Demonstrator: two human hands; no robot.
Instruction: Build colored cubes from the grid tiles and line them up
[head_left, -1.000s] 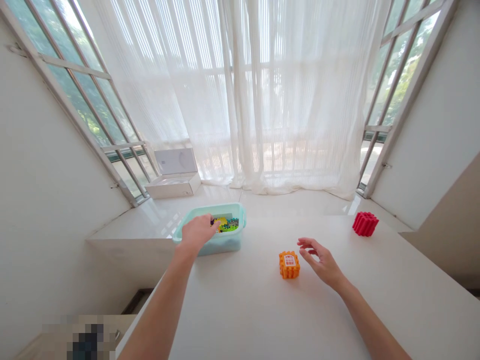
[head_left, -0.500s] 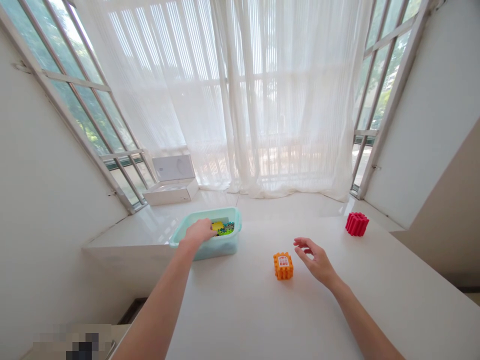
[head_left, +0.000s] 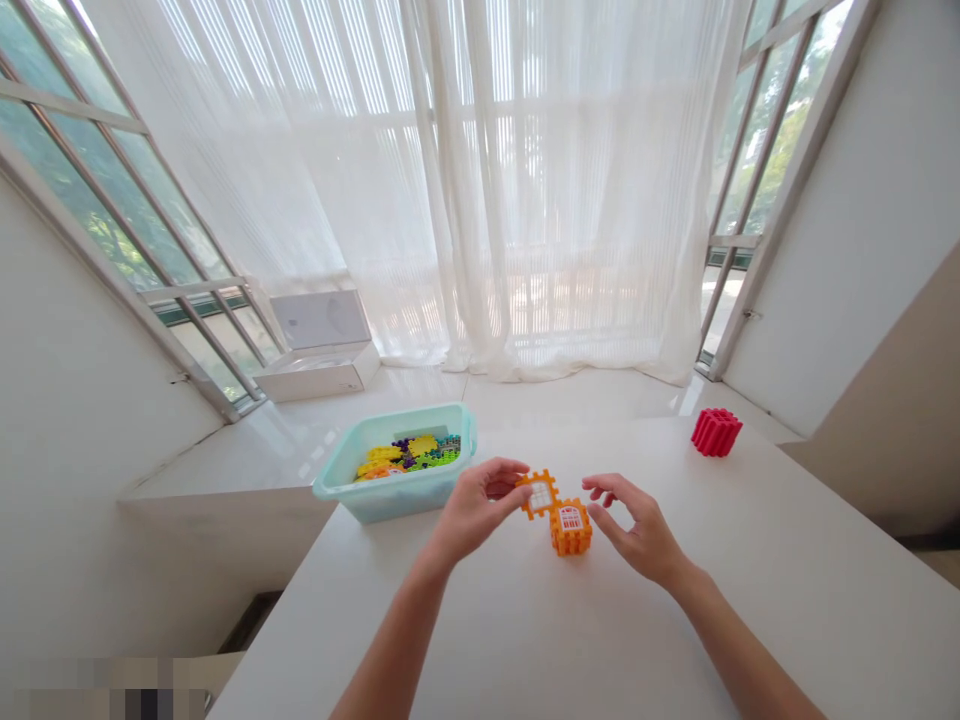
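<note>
My left hand [head_left: 474, 506] pinches a flat orange toothed tile [head_left: 540, 494] by its left edge and holds it just above and left of an orange block cube [head_left: 571, 528] on the white table [head_left: 525, 620]. To the cube's right hovers my right hand [head_left: 636, 528], fingers spread and curved, holding nothing and close to the cube's side. A mint-green tub [head_left: 396, 470] with several coloured tiles stands at the table's far left edge.
A red toothed block cube [head_left: 715, 431] sits at the table's far right. An open white box [head_left: 319, 345] lies on the window ledge behind the tub. Sheer curtains cover the window. The table drops off at the left edge.
My left hand has come out of the tub holding an orange tile and moved right to the orange cube. My right hand stays beside the cube.
</note>
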